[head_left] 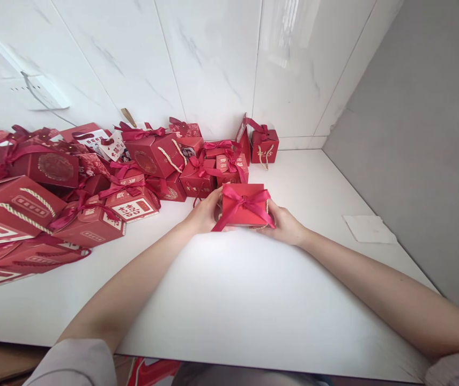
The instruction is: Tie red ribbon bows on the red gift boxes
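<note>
Two hands hold one red box (pixel 242 206) out on the white bench (pixel 229 300), well forward of the person. The left hand (pixel 205 214) presses against the box's left side, its grip grasping the box with fingers curled round the near edge. The right hand (pixel 283 225) is at the right side, its grip likewise grasping the box; its fingertips are hidden behind the box, so how far they reach cannot be told. The box rests on the bench, roughly level, its top facing the camera. A dark pink ribbon (pixel 245 203) crosses the top and is tied in a bow, with one tail hanging down past the front left corner. A bit of pale rope handle (pixel 267 206) shows at the right edge by the right hand.

Just behind the box lies a heap of similar boxes (pixel 145 166), red with pink ribbons and rope handles, running along the wall to the left and growing larger towards the left edge. Some stand upright, others are tipped on their sides. One small box (pixel 265 146) stands apart at the back, near the corner of the tiled wall (pixel 213 59). A white sheet (pixel 368 228) lies flat on the bench to the right, well apart from the hands. A socket (pixel 42 91) with a lead sits on the wall at upper left.
</note>
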Demonstrator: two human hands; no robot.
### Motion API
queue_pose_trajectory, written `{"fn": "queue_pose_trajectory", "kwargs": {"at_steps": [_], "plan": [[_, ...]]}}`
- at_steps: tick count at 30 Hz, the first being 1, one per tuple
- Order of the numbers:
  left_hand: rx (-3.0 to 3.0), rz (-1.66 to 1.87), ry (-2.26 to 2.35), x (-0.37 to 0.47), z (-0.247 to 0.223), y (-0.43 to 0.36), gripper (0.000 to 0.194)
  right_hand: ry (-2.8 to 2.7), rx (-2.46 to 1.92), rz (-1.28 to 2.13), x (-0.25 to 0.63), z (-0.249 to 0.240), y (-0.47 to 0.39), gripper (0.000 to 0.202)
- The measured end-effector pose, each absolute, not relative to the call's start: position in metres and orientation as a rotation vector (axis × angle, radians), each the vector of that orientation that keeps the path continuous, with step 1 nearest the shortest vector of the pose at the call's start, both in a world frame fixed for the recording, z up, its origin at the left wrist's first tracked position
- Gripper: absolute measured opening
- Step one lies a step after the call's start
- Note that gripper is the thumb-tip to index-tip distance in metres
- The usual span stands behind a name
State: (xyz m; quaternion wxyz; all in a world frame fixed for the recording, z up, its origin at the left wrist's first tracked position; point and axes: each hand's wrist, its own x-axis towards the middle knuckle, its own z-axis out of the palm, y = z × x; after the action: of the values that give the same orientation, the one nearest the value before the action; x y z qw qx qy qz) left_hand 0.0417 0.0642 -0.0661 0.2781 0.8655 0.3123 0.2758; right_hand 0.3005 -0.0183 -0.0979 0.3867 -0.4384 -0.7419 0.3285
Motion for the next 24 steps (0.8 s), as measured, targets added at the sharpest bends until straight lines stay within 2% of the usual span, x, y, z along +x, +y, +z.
{"fn": "queue_pose_trajectory", "kwargs": {"at_steps": [2,7,13,18,24], "plan": [[2.272,0.823,0.759,0.045,-0.065,0.062,0.107,-1.891,-1.053,0.85,0.299,-0.097,-0.019,0.081],[2.068,0.843,0.698,0.058,-0.068,0.055,0.075,-1.765,-0.97,0.979,0.295,-0.094,-0.02,0.07],[1.947,0.561,0.825,0.053,-0.082,0.063,0.079,-1.644,-0.987,1.141,0.304,-0.096,-0.011,0.067],[1.918,0.548,0.759,0.05,-0.082,0.069,0.078,-1.69,-1.038,1.093,0.307,-0.099,-0.01,0.068],[1.91,0.56,0.688,0.05,-0.075,0.071,0.088,-1.753,-1.053,1.049,0.305,-0.096,-0.013,0.072]]}}
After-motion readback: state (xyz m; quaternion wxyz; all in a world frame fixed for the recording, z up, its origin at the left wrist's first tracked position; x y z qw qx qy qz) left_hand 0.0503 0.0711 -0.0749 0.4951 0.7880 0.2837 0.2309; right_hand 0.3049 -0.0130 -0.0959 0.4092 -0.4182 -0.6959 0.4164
